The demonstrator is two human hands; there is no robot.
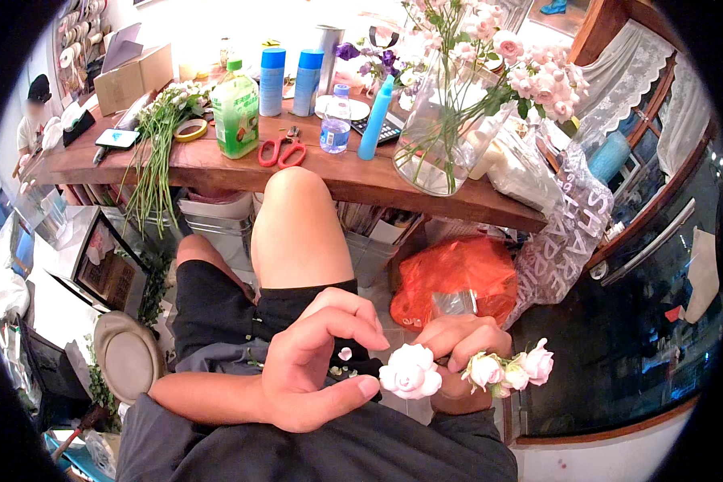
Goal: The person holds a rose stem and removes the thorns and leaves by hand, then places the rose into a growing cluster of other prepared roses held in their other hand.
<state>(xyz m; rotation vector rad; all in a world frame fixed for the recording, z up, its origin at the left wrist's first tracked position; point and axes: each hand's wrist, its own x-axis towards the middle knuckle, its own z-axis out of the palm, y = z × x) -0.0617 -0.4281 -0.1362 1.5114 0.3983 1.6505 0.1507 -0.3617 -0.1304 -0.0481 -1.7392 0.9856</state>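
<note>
My right hand (470, 346) is closed around flower stems, with a pale pink open rose (411, 372) at its left and several smaller pink rose blooms (509, 370) at its right. Just left of the open rose, my left hand (322, 361) is held with thumb and fingers apart, and nothing shows between them. Near it a loose petal (344, 353) is seen over my dark clothing, with more petal bits on the black shorts (217, 301). How the stems run inside my right hand is hidden.
Before me a wooden table (205, 169) holds red-handled scissors (282, 149), a green liquid bottle (235, 111), cut flower stems (156, 138) overhanging its edge and a glass vase (437, 162) of pink roses. An orange-red plastic bag (458, 277) lies below. A person (33, 120) is at far left.
</note>
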